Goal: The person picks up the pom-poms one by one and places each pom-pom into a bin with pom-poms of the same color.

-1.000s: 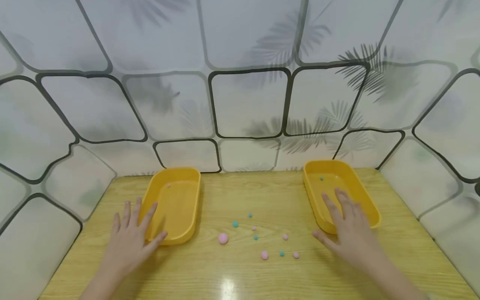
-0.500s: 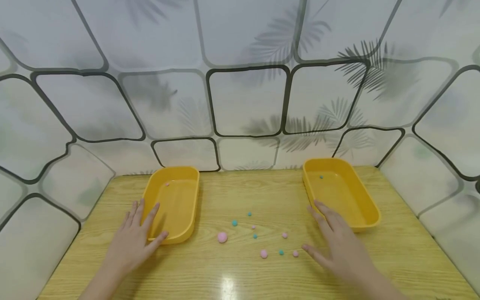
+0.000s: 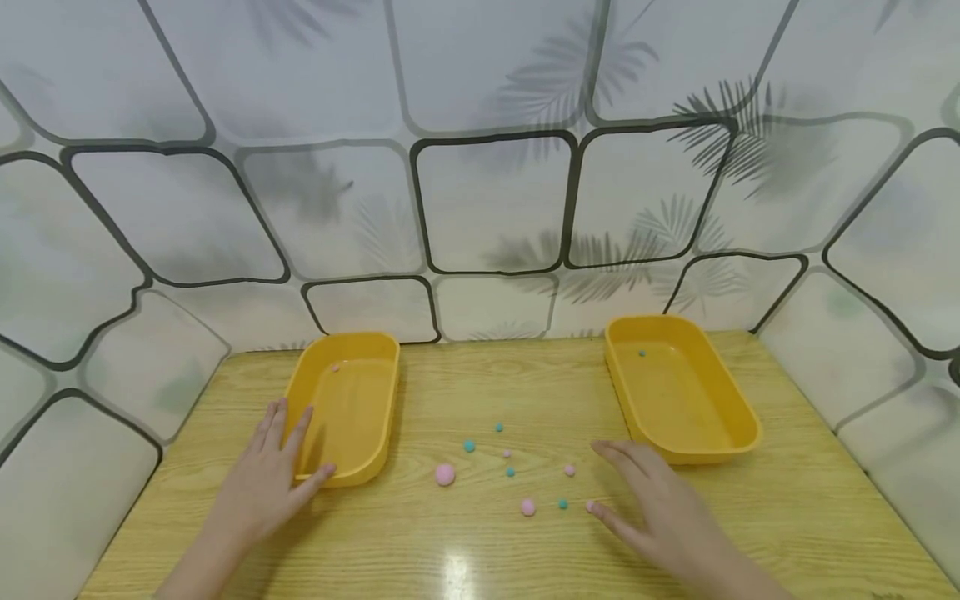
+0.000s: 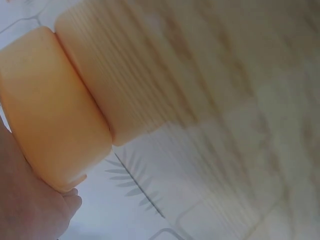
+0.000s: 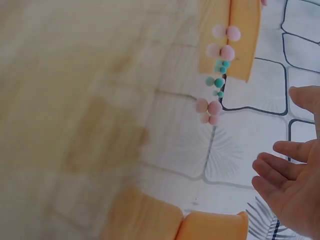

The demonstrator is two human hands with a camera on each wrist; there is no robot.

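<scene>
Two yellow trays sat on the table. The left tray (image 3: 347, 408) was at about 9 o'clock, long side running front to back, with one tiny pink ball (image 3: 335, 367) near its far end. The right tray (image 3: 678, 387) was at about 3 o'clock, angled a bit, with one small teal ball (image 3: 642, 353) inside near the back. Between them at 6 o'clock lay loose balls: a bigger pink one (image 3: 445, 474), smaller pink ones (image 3: 528, 507) and teal ones (image 3: 469, 446).
</scene>
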